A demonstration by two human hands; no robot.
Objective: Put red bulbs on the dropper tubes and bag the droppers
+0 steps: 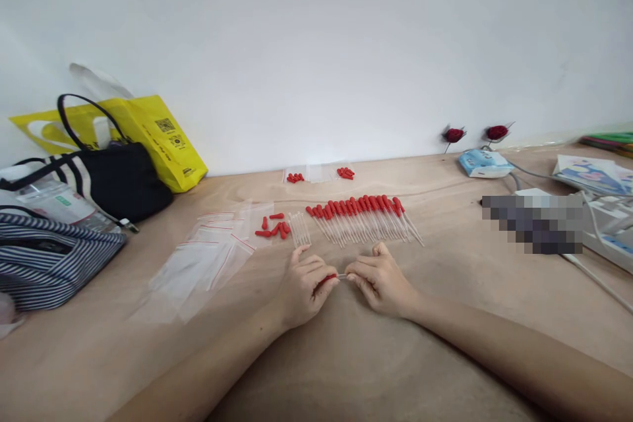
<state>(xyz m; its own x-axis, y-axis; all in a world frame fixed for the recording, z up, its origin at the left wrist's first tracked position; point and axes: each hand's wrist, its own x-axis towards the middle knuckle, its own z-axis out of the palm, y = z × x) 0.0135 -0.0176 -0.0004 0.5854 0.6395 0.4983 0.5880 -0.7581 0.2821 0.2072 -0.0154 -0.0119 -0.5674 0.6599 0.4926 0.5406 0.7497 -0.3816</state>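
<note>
Near the table's front, my left hand is closed on a red rubber bulb, mostly covered by the fingers. My right hand pinches a thin clear dropper tube, and a short length of it shows between the hands, meeting the bulb. Just beyond lies a slanted row of droppers with red bulbs on their upper ends. Left of that row are several bare clear tubes side by side, and loose red bulbs lie beside them.
Clear zip bags are spread at left. Small bags with more red bulbs lie by the wall. A striped bag, black handbag and yellow bag stand far left. A blue tissue pack and cables are at right.
</note>
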